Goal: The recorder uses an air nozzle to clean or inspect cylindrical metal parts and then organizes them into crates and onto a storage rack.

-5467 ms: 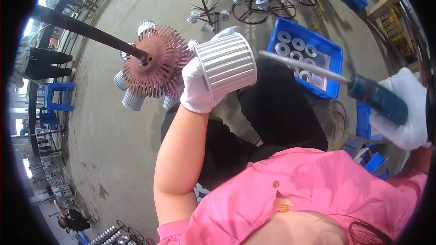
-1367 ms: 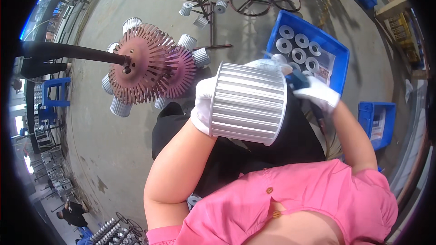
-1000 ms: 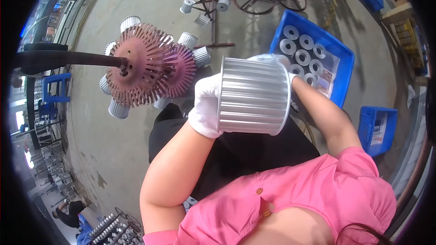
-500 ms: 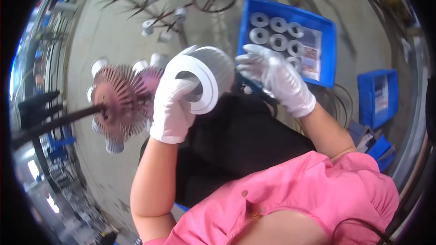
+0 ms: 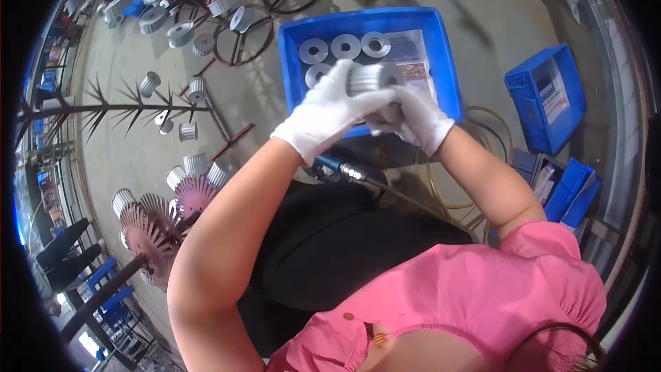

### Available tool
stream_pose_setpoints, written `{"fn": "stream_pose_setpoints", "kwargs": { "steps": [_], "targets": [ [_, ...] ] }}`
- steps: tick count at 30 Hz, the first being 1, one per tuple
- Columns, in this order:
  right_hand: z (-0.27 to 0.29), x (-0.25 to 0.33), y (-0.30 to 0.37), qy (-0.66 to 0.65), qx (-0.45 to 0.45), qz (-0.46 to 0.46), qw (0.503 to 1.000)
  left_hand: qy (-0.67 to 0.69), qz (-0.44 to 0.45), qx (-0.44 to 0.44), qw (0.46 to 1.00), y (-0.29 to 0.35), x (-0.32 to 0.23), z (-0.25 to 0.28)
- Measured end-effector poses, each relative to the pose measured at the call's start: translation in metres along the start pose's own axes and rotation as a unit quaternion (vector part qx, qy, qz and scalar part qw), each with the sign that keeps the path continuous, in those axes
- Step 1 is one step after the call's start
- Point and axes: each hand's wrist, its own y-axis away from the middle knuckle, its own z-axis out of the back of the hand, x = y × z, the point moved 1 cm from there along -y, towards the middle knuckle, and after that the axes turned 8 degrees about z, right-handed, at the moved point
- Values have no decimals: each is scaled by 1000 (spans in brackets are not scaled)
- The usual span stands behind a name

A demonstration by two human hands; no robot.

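Observation:
A silver toothed pulley (image 5: 366, 78) is held between my two white-gloved hands, over the near part of a blue bin (image 5: 446, 72). My left hand (image 5: 323, 111) grips its left side, thumb stretched along the near side toward the other hand. My right hand (image 5: 416, 116) closes round the right end, its fingers partly hidden. The pulley looks tilted on its side and a little blurred by motion. Behind it, several ring-faced pulleys (image 5: 345, 46) stand in the bin beside a printed sheet (image 5: 412, 52); my hands cover the nearer ones.
A blue-handled air tool (image 5: 332, 164) with a hose lies below my hands. At the left stand pinkish finned discs (image 5: 148, 241) with pulleys around them, and a spiked rod (image 5: 113, 105). Another blue bin (image 5: 547, 100) is at the right. More pulleys hang on racks at upper left.
My left hand has carried the pulley right, over the bin, and turned it on its side. My right hand, earlier apart and open, has closed on it. The view has shifted.

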Motion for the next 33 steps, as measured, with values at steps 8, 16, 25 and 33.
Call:
{"fn": "stream_pose_setpoints", "kwargs": {
  "steps": [8,16,25,33],
  "targets": [
    [138,-4,-110,-66,-376,143,913,192,36,-75,978,-19,64,42],
    [211,-18,-193,34,-471,64,879,296,147,-223,917,47,193,60],
    [209,-13,-205,20,-479,73,874,271,193,-192,923,89,210,68],
    [88,-3,-31,250,-150,420,859,199,173,-193,945,93,238,83]
  ]
}}
